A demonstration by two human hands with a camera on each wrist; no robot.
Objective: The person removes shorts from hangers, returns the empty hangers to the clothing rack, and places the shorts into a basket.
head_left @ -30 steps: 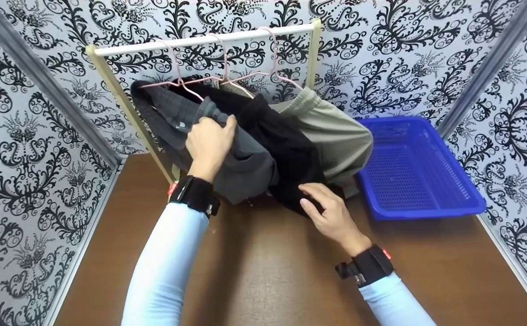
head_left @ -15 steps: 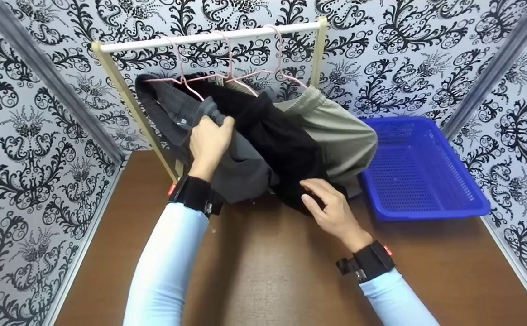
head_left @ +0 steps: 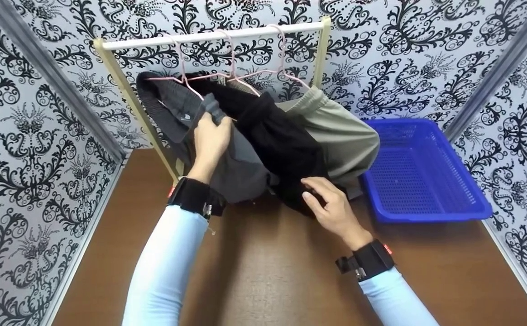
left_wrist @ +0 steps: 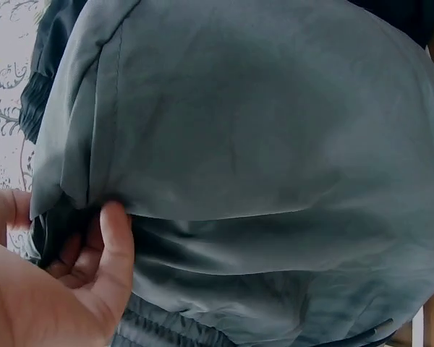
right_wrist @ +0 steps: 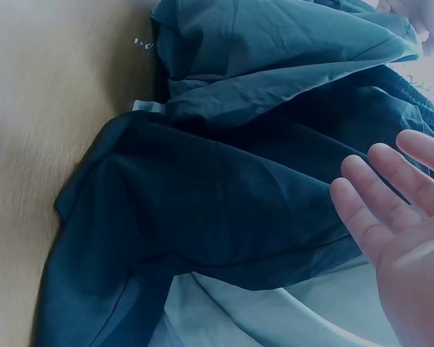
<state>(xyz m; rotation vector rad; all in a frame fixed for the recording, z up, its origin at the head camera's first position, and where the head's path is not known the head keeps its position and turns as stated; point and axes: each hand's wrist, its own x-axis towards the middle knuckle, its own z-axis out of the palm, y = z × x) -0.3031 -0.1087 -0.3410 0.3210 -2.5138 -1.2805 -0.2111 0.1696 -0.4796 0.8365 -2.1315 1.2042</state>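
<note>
Grey shorts (head_left: 245,170) hang at the left on a pink hanger (head_left: 185,79), their elastic waistband spread. My left hand (head_left: 212,140) grips them just below the waistband; in the left wrist view its thumb and curled fingers (left_wrist: 117,246) pinch a fold of the grey cloth. Beside them hang black shorts (head_left: 286,140), then beige shorts (head_left: 336,129) at the right. My right hand (head_left: 333,208) is at the lower end of the black shorts, fingers relaxed and holding nothing. The right wrist view shows its palm (right_wrist: 427,267) and spread fingers over the black cloth.
A rack with a white rail (head_left: 213,37) and pale yellow posts (head_left: 132,102) carries the hangers. To its right a blue plastic basket (head_left: 392,215) stands on the brown tabletop (head_left: 268,271). Patterned walls (head_left: 23,172) enclose the back and sides.
The rack, clothes and basket appear slightly further right in the head view. My left hand keeps its grip on the grey shorts with a slight shift; my right hand stays almost still.
</note>
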